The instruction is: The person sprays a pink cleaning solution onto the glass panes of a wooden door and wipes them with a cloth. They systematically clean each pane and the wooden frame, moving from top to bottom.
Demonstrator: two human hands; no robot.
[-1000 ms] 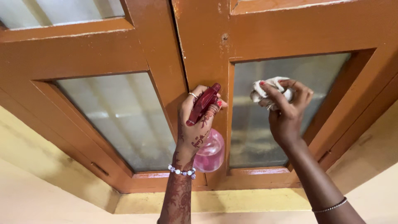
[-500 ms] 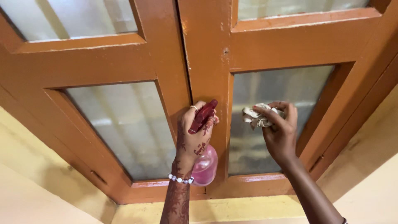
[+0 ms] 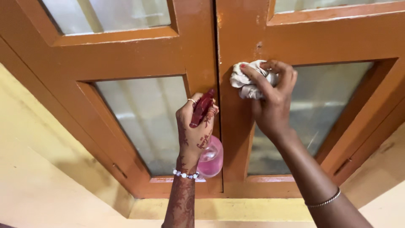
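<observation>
Pressing a crumpled white cloth (image 3: pixel 249 80) against the orange window frame (image 3: pixel 236 126), the right hand (image 3: pixel 270 105) has its fingers curled shut around it, just right of the frame's centre seam; soft and light, it looks best bunched; left of the seam, the left hand (image 3: pixel 194 131) grips a pink spray bottle (image 3: pixel 209 158) by its neck, likely smooth, light plastic.

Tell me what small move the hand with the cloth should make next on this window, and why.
Probably a short wipe down the frame. The right hand presses the white cloth on the orange wooden frame at the pane's upper left corner, with the strip below unwiped, while the left hand holds the pink spray bottle aside.
</observation>
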